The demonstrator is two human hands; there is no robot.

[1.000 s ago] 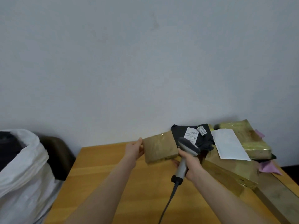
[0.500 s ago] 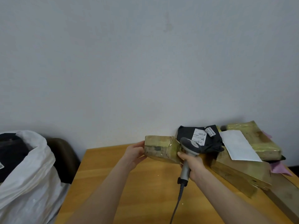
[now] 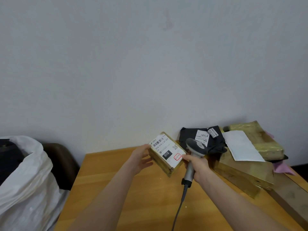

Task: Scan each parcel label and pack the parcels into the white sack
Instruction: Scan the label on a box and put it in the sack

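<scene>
Head view: over my wooden table (image 3: 133, 197) by the grey wall (image 3: 150, 64), left hand (image 3: 140, 158) holds parcel (image 3: 166, 153), right hand (image 3: 198, 167) grips scanner (image 3: 195, 147).

Table (image 3: 133, 197) fills lower centre and right of frame, far edge against the wall (image 3: 150, 64); sack (image 3: 30, 180) stands off its left edge at lower left, with a chair (image 3: 61, 160) behind. Small parcel (image 3: 166, 154) sits at centre above the tabletop between 2 hands: left hand (image 3: 141, 157) holds its left side, right hand (image 3: 198, 165) is at its right gripping the scanner (image 3: 195, 147). Pile at right: bag parcel (image 3: 188, 134) behind the scanner, envelope (image 3: 241, 147) on a flat box (image 3: 241, 174), 1 taped parcel (image 3: 260, 139) farther right.
</scene>
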